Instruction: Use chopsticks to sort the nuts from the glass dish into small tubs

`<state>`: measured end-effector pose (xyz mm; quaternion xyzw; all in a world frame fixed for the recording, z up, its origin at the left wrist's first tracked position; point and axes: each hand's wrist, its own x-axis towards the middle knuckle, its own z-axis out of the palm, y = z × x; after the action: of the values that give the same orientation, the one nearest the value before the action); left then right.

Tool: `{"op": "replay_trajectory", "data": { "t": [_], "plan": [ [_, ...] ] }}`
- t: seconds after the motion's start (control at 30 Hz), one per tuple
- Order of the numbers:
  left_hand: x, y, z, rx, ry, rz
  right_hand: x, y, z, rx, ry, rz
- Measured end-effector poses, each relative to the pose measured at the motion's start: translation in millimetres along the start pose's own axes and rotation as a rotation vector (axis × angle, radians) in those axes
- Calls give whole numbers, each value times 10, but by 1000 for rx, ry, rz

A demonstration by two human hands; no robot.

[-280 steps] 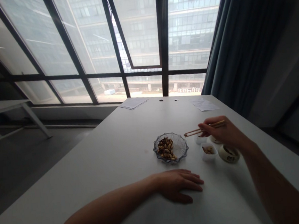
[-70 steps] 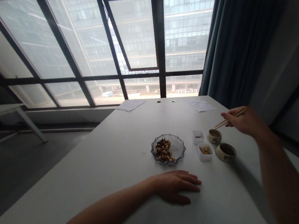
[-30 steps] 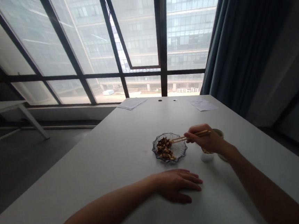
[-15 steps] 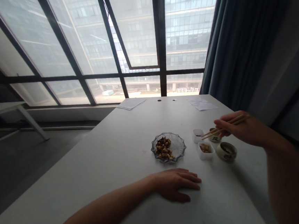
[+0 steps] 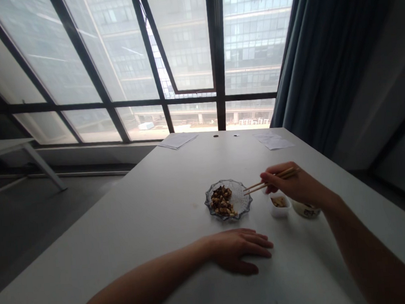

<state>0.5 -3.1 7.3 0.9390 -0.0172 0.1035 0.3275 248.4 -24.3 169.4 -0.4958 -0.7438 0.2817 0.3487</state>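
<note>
My right hand (image 5: 290, 182) grips a pair of wooden chopsticks (image 5: 262, 184), their tips slightly apart over the right rim of a scalloped glass dish (image 5: 241, 204). Nothing shows between the tips. Brown and pale nut-like pieces (image 5: 222, 201) lie in the dish's left half. Below my right hand stands a small white plastic cup (image 5: 280, 210) with brownish pieces inside. A pale ceramic pot (image 5: 307, 212) with a dark character on it is partly covered by that hand. My left hand (image 5: 240, 251) lies flat on the table in front of the dish, fingers spread, holding nothing.
The white table (image 5: 150, 208) reaches toward a row of windows. Papers lie at its far left (image 5: 178, 140) and a second lot of papers (image 5: 274, 140) at its far right. A blue curtain (image 5: 309, 76) hangs at the right. Another table (image 5: 3, 146) stands on the left.
My right hand has moved left with the chopsticks, from above the small cups and pots to the glass dish's right rim. My left hand stays where it was.
</note>
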Motion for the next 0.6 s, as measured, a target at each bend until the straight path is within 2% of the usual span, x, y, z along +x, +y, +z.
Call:
{"op": "replay_trajectory", "data": {
  "t": [0.27,0.6],
  "plan": [
    [-13,-11,5,5,-1,13,182,92,412,6,-164,-34],
    [-20,2,-6,6,-7,7,212,118,530,76,-159,-3]
  ]
}}
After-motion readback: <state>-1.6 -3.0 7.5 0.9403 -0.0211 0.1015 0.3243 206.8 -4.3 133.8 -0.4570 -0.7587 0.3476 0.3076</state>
